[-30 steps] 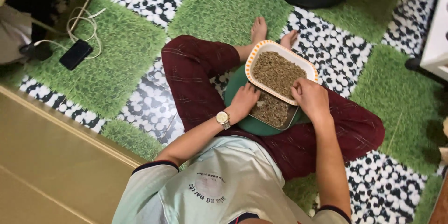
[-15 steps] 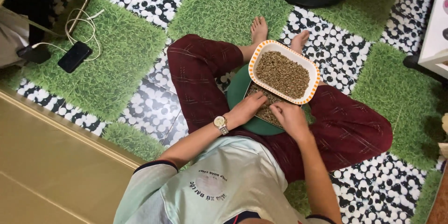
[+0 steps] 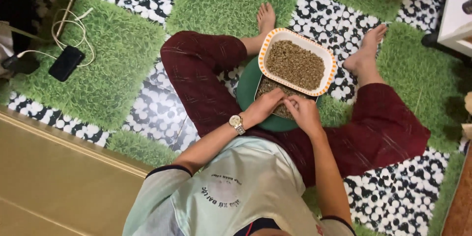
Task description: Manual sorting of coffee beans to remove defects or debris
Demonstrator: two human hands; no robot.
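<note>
Over lower tray (image 3: pixel 275 111), both hands (image 3: pixel 287 108)

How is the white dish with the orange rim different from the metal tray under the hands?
The white dish with the orange rim lies farther from the person, with its beans in plain view; the metal tray lies nearer, mostly hidden. The left hand and right hand rest in the metal tray, while the white dish is untouched. The white dish overlaps the metal tray's far end. Both hold small brownish-green beans and sit above a green cushion.
</note>
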